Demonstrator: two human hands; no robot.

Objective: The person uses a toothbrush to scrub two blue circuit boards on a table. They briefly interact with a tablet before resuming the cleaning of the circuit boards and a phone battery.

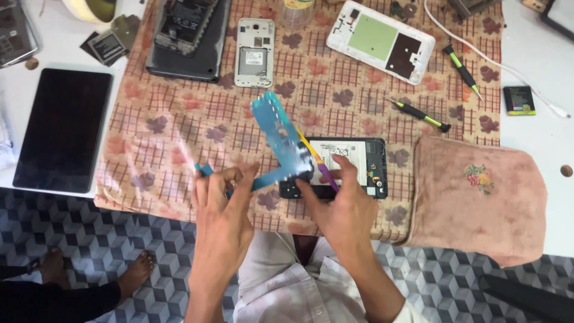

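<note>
Light: bright, even, soft daylight look; source direction cannot tell.
Shadows: faint, short ones under my left hand (221,209) and right hand (341,206).
Glare: white table (538,54) near washed out; dull sheen on black tablet (63,128).
Blur: blue circuit board (281,140) smeared by motion; my fingers soft.
Focus: patterned cloth (179,119) fairly sharp.
Edges: slight wide-angle bend.
</note>
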